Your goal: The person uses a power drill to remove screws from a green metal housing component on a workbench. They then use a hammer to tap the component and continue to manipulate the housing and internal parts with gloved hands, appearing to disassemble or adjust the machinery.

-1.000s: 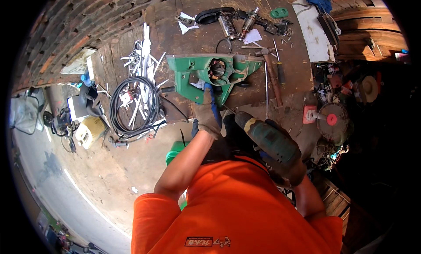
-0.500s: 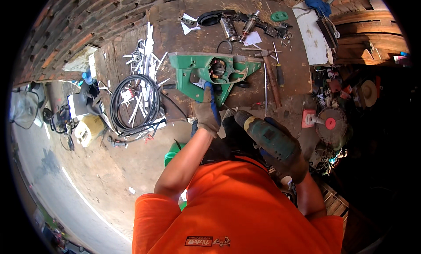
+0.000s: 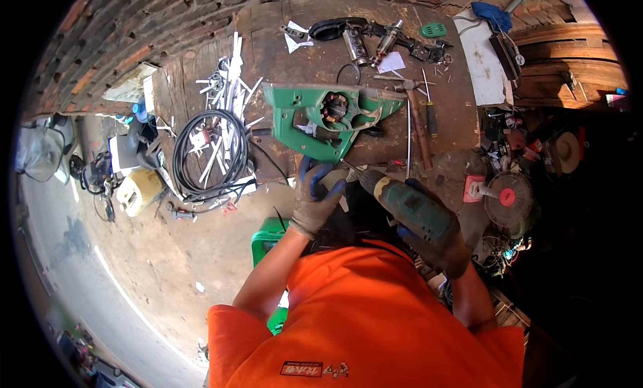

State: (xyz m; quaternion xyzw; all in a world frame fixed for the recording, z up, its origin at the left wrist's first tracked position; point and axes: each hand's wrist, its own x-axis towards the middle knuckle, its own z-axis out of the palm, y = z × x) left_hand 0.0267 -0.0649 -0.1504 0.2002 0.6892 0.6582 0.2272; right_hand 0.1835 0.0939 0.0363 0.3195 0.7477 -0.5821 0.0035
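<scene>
Drill (image 3: 416, 210) in our right hand (image 3: 449, 255), green housing (image 3: 305, 99) at the near edge of the bench (image 3: 463, 113)

Bare floor (image 3: 157, 267) opens to our left, past a green bucket (image 3: 260, 246) beside our forearm. On the bench, we have clear wood at the front right corner and a strip behind the housing. The cable coil (image 3: 178, 153) crowds the front left corner, with white strips (image 3: 234, 74) around it and behind. Right of the housing lie a metal rod (image 3: 409, 137), a hammer (image 3: 419, 130) and a screwdriver (image 3: 431, 117), closing off that side. Toward the far edge we see metal motor parts (image 3: 356, 48) and, near the far right corner, a green vented cover (image 3: 433, 30).

Our left hand (image 3: 315, 206) is spread, fingers loosely bent, with nothing visible in it; the housing lies just ahead of its fingertips, and we cannot tell whether they touch. Our right glove is wrapped around the drill, its bit (image 3: 351, 166) pointing toward the housing's near side; contact is too small to tell.
</scene>
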